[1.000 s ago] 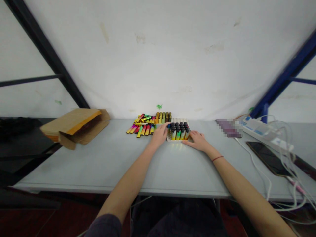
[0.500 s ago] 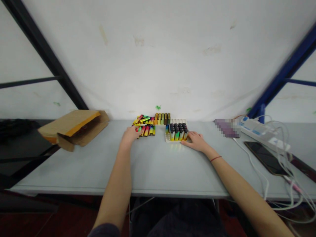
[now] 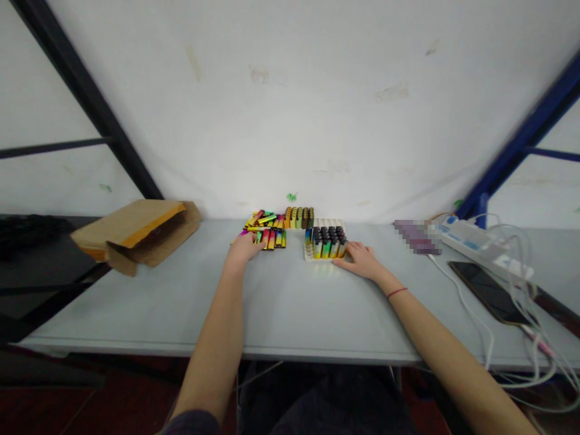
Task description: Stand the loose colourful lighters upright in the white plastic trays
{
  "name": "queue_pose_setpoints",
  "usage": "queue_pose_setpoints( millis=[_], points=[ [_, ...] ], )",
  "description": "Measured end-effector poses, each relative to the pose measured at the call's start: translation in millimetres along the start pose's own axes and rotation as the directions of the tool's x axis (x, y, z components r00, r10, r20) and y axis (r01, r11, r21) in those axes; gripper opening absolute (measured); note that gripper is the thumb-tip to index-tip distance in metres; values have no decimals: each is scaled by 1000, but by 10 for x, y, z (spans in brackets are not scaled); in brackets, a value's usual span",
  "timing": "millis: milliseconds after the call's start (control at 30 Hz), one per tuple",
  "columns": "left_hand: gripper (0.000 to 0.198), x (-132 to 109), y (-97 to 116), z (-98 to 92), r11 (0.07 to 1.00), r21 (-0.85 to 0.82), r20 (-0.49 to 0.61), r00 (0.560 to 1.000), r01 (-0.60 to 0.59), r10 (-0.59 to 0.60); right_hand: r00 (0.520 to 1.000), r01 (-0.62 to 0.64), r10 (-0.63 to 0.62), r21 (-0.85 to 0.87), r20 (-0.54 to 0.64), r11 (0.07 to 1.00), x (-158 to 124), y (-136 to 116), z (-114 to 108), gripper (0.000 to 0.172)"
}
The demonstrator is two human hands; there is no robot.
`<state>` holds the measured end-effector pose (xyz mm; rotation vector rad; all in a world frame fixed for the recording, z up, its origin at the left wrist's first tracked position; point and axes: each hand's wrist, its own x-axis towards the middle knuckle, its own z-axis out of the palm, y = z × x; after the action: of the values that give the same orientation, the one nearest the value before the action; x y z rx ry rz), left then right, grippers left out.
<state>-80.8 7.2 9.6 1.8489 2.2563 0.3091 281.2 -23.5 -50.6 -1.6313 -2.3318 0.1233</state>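
Note:
A white tray [image 3: 309, 256] stands at the far middle of the grey table [image 3: 290, 308], holding several upright lighters [image 3: 326, 241] with black tops. My right hand [image 3: 361, 260] rests at the tray's right front corner, fingers bent against it. Left of the tray lies a loose heap of colourful lighters [image 3: 268, 229], with a row of upright ones [image 3: 299, 217] behind it. My left hand [image 3: 242, 248] lies on the near left edge of the heap, fingers curled over the lighters; I cannot make out whether one is gripped.
An open cardboard box [image 3: 136, 232] lies on its side at the table's left end. At the right are a blurred purple object [image 3: 417, 237], a power strip [image 3: 475, 240] with white cables, and a dark phone [image 3: 492, 291]. A white wall rises behind.
My left hand moved from the tray's left side leftward to the loose heap, and now sits on its near edge. My right hand stayed by the tray.

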Motion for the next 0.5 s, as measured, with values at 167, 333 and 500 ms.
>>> queue_pose_setpoints(
  millis=[167,333,500],
  points=[
    [46,7,30,0,999,-38,14,999,33,-33,1000,-8,8,2,6,1000,-5,-11,-10,47],
    [28,19,28,-15,1000,-22,2,1000,16,-16,1000,-9,9,14,10,1000,-6,-19,-17,47],
    [21,16,5,-3,997,69,9,999,-37,37,1000,-4,4,11,6,1000,-3,-18,-17,47]
  ],
)
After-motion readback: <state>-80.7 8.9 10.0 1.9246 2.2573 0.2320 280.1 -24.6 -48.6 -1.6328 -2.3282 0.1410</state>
